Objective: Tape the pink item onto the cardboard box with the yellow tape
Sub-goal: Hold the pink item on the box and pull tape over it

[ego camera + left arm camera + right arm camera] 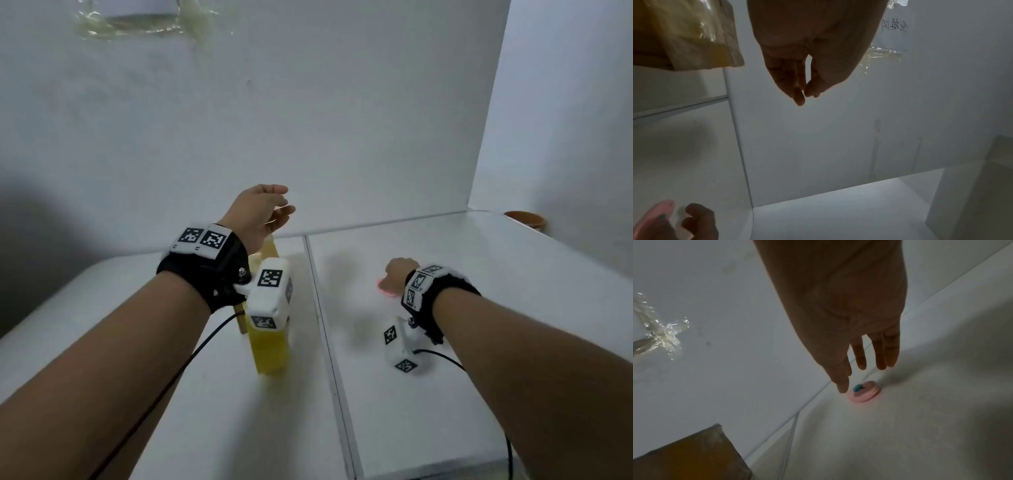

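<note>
A flat, round pink item (863, 391) with a small teal bit on top lies on the white table (445, 394); it also shows as the pink item (383, 285) and pink item (653, 216). My right hand (861, 378) reaches down over it with straight fingers, the thumb tip touching its rim; in the head view the right hand (397, 274) covers most of it. The cardboard box (270, 248) stands on the left, its near face glossy with yellow tape (269, 349). My left hand (279, 209) hovers above the box, relaxed and holding nothing.
A seam (323, 325) splits the two white tabletops between the box and the pink item. White wall panels stand close behind, with crumpled clear tape (137, 27) stuck high up. A brown round container (525, 219) sits at the far right corner. Cables trail from both wrist cameras.
</note>
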`<state>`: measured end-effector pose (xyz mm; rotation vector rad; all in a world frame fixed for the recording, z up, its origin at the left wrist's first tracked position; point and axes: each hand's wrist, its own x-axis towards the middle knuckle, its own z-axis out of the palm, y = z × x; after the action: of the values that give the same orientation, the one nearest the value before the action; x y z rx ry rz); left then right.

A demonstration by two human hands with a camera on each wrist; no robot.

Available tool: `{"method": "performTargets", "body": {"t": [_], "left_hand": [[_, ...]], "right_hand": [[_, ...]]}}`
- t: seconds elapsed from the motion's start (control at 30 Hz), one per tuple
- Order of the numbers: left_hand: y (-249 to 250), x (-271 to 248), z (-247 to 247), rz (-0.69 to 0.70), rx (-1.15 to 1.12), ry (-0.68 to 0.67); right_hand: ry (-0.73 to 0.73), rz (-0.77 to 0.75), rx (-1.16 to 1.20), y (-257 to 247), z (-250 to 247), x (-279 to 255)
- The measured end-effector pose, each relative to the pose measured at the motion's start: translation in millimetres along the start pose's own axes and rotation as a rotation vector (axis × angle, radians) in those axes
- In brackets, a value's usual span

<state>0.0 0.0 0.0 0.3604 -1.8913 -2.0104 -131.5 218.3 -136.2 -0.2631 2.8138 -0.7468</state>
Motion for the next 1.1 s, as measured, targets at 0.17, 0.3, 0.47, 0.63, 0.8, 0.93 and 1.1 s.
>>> {"method": "performTargets", "body": {"t": [0.17, 0.3, 0.47, 0.63, 0.8, 0.93, 1.1], "left_hand": [[-10.3, -3.4, -7.5, -0.006, -0.029, 0.025], [-15.5, -5.2, -13.4, 0.003, -0.04, 0.043], [-14.3, -9.2, -21.9, 0.026, -0.032, 0.067], [-14.9, -16.5, -33.1, 0.055, -0.035, 0.059], [-17.7, -27.9, -46.2, 0.117, 0.089, 0.077], [-23.6, -43.2, -57.6, 0.186, 0.356, 0.07], [-39.8, -67.5, -71.7, 0.151, 0.544, 0.059]], "right_hand": [[0.003, 0.014, -0.139, -7.8, 8.3, -9.4], [0.006, 0.001, -0.128, -9.9, 7.4, -8.0], [-0.104, -0.038, -0.171, -12.8, 5.7, -9.7], [0.031, 0.003, -0.226, -31.9, 0.4, -29.7], [0.029, -0.145, 0.398, -66.3, 1.4, -37.8], [-0.059, -0.279, 0.908, -103.3, 5.5, -61.0], [-0.221, -0.298, 1.078, -140.8, 7.3, -79.6]]}}
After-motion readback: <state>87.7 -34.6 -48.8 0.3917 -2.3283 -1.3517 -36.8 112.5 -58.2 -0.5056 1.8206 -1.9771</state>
